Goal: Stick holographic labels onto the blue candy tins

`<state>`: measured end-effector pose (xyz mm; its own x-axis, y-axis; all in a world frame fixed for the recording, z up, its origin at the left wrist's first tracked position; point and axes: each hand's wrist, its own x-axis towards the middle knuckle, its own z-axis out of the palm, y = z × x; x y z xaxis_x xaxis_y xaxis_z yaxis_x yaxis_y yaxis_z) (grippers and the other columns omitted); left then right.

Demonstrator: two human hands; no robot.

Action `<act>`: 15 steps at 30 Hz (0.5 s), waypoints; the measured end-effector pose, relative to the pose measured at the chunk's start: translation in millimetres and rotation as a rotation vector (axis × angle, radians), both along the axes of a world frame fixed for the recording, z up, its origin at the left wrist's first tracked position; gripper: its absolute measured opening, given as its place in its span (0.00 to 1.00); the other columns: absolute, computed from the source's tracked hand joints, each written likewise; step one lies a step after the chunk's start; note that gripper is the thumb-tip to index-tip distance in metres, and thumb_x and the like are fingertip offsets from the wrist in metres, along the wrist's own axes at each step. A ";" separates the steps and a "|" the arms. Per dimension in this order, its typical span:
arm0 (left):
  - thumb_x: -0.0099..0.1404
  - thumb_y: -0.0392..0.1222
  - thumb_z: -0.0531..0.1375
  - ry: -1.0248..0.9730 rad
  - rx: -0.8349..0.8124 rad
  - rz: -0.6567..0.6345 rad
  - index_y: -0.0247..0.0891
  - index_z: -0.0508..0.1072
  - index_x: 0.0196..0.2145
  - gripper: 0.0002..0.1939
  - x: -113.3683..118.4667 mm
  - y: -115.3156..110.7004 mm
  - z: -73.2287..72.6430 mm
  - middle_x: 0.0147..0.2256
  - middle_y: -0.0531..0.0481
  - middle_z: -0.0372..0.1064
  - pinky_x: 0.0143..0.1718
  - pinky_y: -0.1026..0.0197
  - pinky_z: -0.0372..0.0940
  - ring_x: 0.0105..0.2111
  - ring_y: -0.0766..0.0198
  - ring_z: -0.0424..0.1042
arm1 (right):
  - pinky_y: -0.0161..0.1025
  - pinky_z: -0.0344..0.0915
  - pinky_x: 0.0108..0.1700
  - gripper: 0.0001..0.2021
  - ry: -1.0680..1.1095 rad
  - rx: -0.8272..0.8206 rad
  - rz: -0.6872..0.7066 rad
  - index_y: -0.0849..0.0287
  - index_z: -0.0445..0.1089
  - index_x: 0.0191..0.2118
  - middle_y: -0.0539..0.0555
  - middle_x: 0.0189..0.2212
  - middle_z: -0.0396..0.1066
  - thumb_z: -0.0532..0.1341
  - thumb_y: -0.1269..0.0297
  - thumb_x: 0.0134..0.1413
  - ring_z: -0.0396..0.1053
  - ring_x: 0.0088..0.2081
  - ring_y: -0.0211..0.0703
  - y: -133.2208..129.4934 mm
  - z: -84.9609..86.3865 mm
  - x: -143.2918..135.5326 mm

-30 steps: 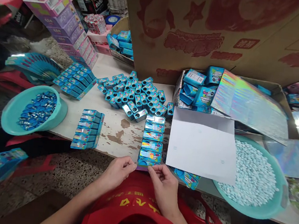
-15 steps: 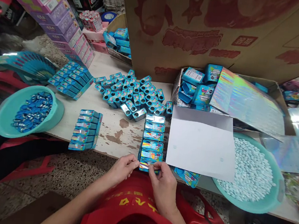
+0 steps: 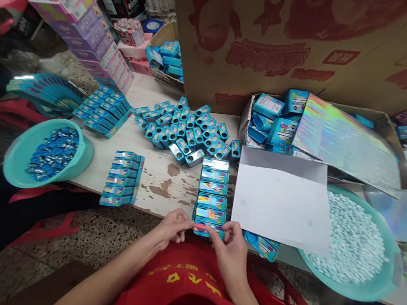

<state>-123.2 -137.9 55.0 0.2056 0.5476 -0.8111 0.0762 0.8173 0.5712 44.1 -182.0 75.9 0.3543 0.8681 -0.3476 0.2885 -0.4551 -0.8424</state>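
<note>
Several blue candy tins (image 3: 212,201) stand in a column at the table's front edge, shiny stickers across their upper faces. On the nearest tin lies a shiny rainbow sticker (image 3: 200,227). My left hand (image 3: 175,226) has its fingers drawn together, thumb and forefinger meeting at the sticker's left end. At the other end my right hand (image 3: 232,244) is closed, its thumb pressing down on the sticker and its forefinger by the tin's right side. A large white sheet (image 3: 279,200) lies just right of the column, partly over more tins (image 3: 262,246).
Loose tins with round holes (image 3: 187,128) cluster behind. To the left are grouped tins (image 3: 121,180) and a turquoise basin (image 3: 85,156) of blue wrapped pieces. A turquoise tub (image 3: 391,272) of pale candies stands right, near a carton (image 3: 246,120) of tins. Cardboard (image 3: 230,77) rises behind.
The whole scene has shifted slightly to the right as my head turned. Between my hands, the sticker now lies along the nearest tin, with my right thumb flatter on it.
</note>
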 end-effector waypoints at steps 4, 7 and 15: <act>0.42 0.59 0.64 -0.010 -0.047 -0.067 0.39 0.59 0.28 0.26 2.2 -5.6 -17.9 0.18 0.61 0.61 0.12 0.72 0.47 0.12 0.75 0.58 | 0.32 0.57 0.21 0.16 0.071 0.004 -0.008 0.56 0.58 0.32 0.40 0.19 0.48 0.60 0.49 0.49 0.57 0.18 0.34 -2.4 -3.8 0.1; 0.40 0.56 0.66 0.098 -0.005 -0.124 0.38 0.61 0.29 0.26 -3.1 -1.7 -28.1 0.18 0.61 0.61 0.13 0.71 0.48 0.13 0.74 0.57 | 0.35 0.62 0.24 0.16 0.105 0.032 -0.033 0.57 0.60 0.37 0.43 0.20 0.57 0.57 0.49 0.52 0.64 0.20 0.38 -10.3 -9.3 0.3; 0.55 0.64 0.56 0.069 0.431 0.207 0.38 0.64 0.52 0.34 -10.1 36.8 -25.8 0.52 0.40 0.64 0.50 0.55 0.60 0.52 0.55 0.64 | 0.49 0.61 0.53 0.29 0.128 0.090 -0.088 0.58 0.62 0.54 0.61 0.55 0.63 0.50 0.43 0.55 0.61 0.56 0.53 -51.6 -64.6 2.3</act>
<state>-133.3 -101.2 29.2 0.0103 0.8605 -0.5093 -0.0133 0.5094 0.8604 46.4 -233.7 11.3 0.3881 0.8653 -0.3173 0.1390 -0.3953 -0.9080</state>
